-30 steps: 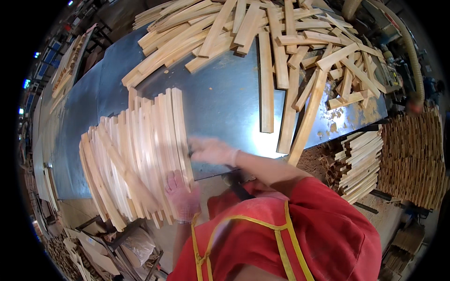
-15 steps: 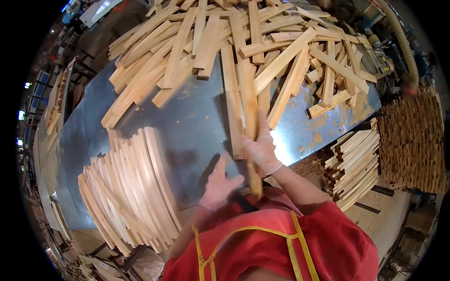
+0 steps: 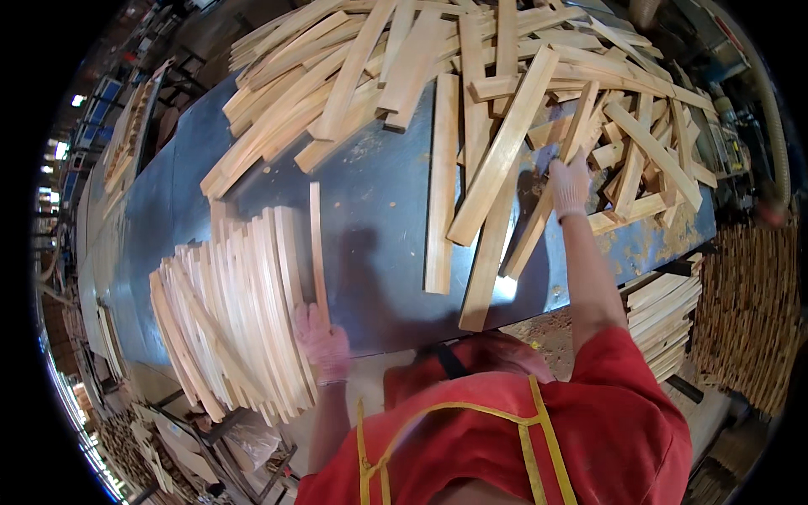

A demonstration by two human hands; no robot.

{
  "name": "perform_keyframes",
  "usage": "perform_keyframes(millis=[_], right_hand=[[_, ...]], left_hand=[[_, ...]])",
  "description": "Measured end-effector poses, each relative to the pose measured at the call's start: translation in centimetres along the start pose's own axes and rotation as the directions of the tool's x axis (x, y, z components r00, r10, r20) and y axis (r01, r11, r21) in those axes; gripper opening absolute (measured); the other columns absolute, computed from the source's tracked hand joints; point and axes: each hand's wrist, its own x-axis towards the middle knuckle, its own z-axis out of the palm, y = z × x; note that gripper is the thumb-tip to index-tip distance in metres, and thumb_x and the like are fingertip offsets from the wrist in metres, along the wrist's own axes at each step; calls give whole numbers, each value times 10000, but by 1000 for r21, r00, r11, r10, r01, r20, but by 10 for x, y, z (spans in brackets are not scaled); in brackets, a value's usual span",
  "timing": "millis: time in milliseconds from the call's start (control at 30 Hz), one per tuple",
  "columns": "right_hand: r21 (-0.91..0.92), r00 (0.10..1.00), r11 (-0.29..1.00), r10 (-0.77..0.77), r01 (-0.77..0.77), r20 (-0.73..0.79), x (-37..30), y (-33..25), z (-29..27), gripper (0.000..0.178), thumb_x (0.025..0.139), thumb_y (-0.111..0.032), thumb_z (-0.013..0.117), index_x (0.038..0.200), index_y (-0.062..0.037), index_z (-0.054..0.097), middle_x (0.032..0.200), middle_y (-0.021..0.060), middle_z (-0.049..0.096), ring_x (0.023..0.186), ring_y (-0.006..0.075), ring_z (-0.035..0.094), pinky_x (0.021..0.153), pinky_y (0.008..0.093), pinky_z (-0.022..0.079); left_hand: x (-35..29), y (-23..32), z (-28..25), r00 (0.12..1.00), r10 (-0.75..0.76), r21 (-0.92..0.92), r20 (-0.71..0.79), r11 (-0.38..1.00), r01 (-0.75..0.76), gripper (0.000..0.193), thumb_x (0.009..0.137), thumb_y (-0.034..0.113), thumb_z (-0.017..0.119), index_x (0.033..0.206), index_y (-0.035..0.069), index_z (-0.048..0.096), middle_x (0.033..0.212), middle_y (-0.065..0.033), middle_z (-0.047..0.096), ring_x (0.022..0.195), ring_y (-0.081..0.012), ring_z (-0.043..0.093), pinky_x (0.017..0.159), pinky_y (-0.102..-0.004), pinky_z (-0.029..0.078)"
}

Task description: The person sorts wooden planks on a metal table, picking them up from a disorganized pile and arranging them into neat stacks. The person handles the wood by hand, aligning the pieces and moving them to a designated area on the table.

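Both of my hands wear thin, pale gloves. Low on the left, my left hand (image 3: 322, 343) closes round the near end of a narrow wooden slat (image 3: 316, 240). That slat stands on edge just right of a row of slats (image 3: 252, 295) set close side by side. Farther off to the right, my right hand (image 3: 570, 185) is closed on another wooden slat (image 3: 539, 225) lying slantwise at the pile's near side. Its fingertips are partly hidden against the wood. Between the hands, several loose slats (image 3: 441, 194) point toward me.
A large heap of slats (image 3: 404, 71) covers the far part of the blue-grey metal table (image 3: 362, 219). Sawdust lies on the table's right side. Stacked wood (image 3: 749, 311) stands at the right, beyond a smaller slat stack (image 3: 665, 311). A hose (image 3: 770, 143) hangs at far right.
My left hand has moved left and now holds a slat beside the row. My right hand has let go of the slat near my body and reached forward and right to another.
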Motion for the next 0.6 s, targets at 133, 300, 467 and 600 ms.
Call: perform_keyframes(millis=[133, 300, 467, 600], right_hand=[[279, 967, 947, -207, 160, 146, -102, 8, 28, 637, 851, -103, 620, 1480, -25, 555, 1193, 227, 714, 1022, 344, 718, 927, 415, 565], [116, 809, 952, -302, 283, 505, -240, -32, 99, 650, 860, -182, 643, 1477, -4, 547, 1250, 288, 668, 1181, 452, 644, 1026, 478, 524], [38, 513, 970, -160, 240, 843, -349, -76, 187, 566, 866, -190, 646, 1391, 6, 567, 1244, 315, 673, 1203, 490, 631, 1039, 493, 523], [177, 286, 935, -269, 308, 920, -349, -125, 175, 515, 864, -185, 638, 1345, -7, 589, 1194, 293, 694, 1163, 480, 659, 1019, 502, 535]], left_hand=[[-22, -58, -5, 980, -195, 167, 30, 968, 187, 757, 860, 205, 729, 1560, 73, 473, 1644, -167, 428, 1537, -364, 381, 1248, -572, 303], [-31, -65, -12, 991, -123, 20, 52, 992, 122, 780, 899, 342, 740, 1568, 52, 461, 1613, -182, 460, 1529, -402, 382, 1255, -543, 306], [-43, -54, -25, 997, 30, -142, 65, 990, -20, 744, 932, 398, 724, 1539, 42, 486, 1552, -211, 515, 1480, -399, 437, 1234, -539, 316], [-49, -47, -37, 990, 33, 31, 137, 999, -38, 777, 896, 358, 716, 1559, 45, 459, 1583, -188, 461, 1515, -397, 382, 1251, -556, 288]])
